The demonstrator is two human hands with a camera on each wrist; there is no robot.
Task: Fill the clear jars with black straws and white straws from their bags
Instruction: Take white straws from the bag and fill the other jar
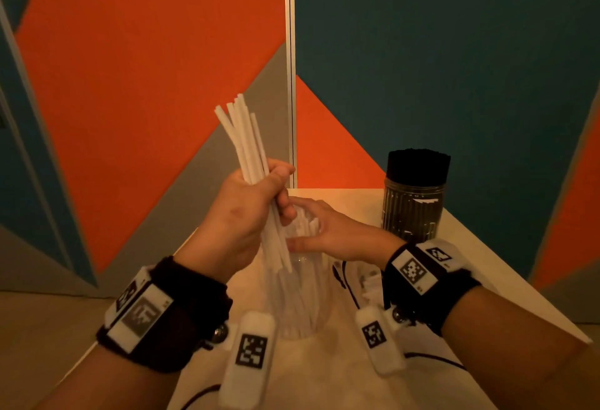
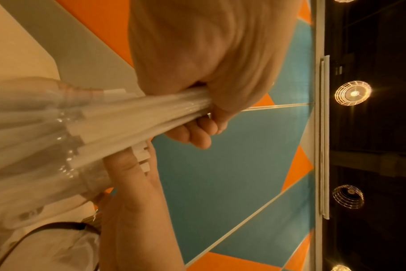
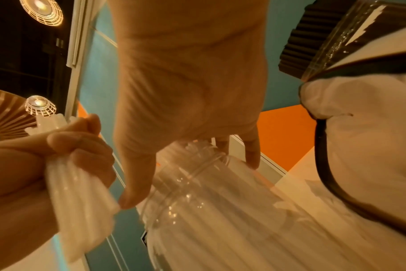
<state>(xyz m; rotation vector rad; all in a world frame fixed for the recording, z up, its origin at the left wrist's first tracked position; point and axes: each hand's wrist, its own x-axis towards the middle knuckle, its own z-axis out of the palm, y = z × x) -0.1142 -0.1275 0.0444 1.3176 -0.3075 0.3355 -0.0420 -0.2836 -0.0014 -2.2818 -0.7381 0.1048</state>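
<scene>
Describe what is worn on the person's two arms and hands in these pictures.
The left hand and right hand are bare, with no gloves or sleeves. Each wrist carries a wide black band fitted with white rectangular blocks that bear black-and-white square markers. A small shiny metal ball sits at the edge of each band. Thin black cables lie on the table beside the wrists.

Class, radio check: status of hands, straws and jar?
Left hand grips white straws. Right hand steadies clear jar, half full. Black jar full. Nothing blocking.
</scene>
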